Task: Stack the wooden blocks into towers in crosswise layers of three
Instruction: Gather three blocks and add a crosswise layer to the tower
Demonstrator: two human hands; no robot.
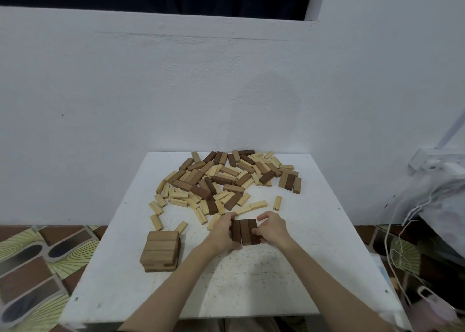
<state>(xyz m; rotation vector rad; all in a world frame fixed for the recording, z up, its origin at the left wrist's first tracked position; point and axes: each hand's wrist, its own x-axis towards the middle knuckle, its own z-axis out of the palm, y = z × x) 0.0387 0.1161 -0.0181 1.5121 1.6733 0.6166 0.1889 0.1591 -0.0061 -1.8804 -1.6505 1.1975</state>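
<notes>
While both of my hands curl around the row of three dark brown wooden blocks (245,232) at mid-table, left hand (224,230) and right hand (271,227) squeezing its long sides, they seem light, rigid, smooth, apt to slide apart.

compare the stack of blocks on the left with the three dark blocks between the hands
The stack is mid-brown and several layers high; the three dark blocks are dark brown and form one flat layer. The stack stands untouched near the table's left edge; the dark blocks are squeezed together between the left hand and right hand. The stack's top blocks run crosswise; the dark ones point away. Both tops show blocks side by side.
</notes>
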